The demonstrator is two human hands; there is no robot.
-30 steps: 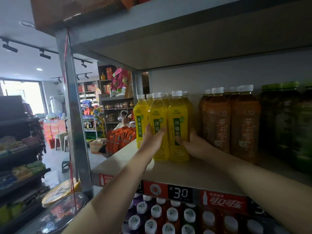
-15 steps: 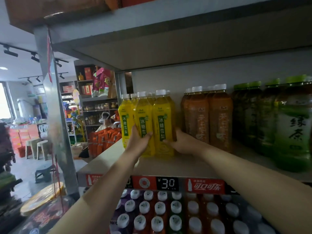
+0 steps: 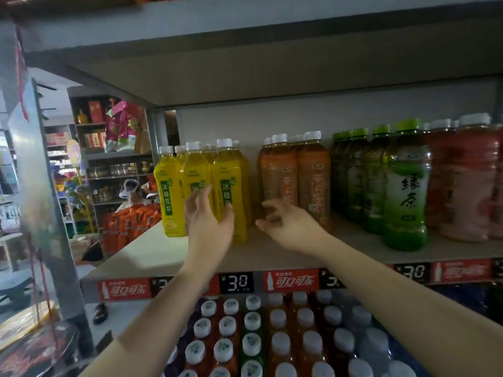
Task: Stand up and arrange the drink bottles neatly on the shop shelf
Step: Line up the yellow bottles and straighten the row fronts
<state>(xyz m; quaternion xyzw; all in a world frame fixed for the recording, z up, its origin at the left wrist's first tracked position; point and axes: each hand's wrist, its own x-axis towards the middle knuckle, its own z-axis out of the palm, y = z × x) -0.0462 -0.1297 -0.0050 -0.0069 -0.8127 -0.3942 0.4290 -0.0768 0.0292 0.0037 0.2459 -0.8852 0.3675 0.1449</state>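
Note:
Several yellow drink bottles (image 3: 170, 186) with white caps stand upright in a tight group at the left of the shop shelf (image 3: 152, 254). My left hand (image 3: 209, 221) hovers just in front of them with fingers spread, gripping nothing. My right hand (image 3: 288, 224) hangs loosely curled and empty before the gap between the yellow bottles and the orange-brown bottles (image 3: 313, 172). Further right stand green tea bottles (image 3: 405, 191), then red bottles (image 3: 468, 186), all upright.
The upper shelf (image 3: 245, 77) hangs low over the bottle caps. A red and black price strip (image 3: 236, 282) runs along the shelf front. Below it are rows of white-capped bottles (image 3: 280, 344). A metal post (image 3: 35, 186) stands left, with an aisle and a person (image 3: 130, 191) beyond.
Both hands have come off the yellow bottles and drawn back a little, fingers opening. The view has swung right, bringing the green and red bottles into sight.

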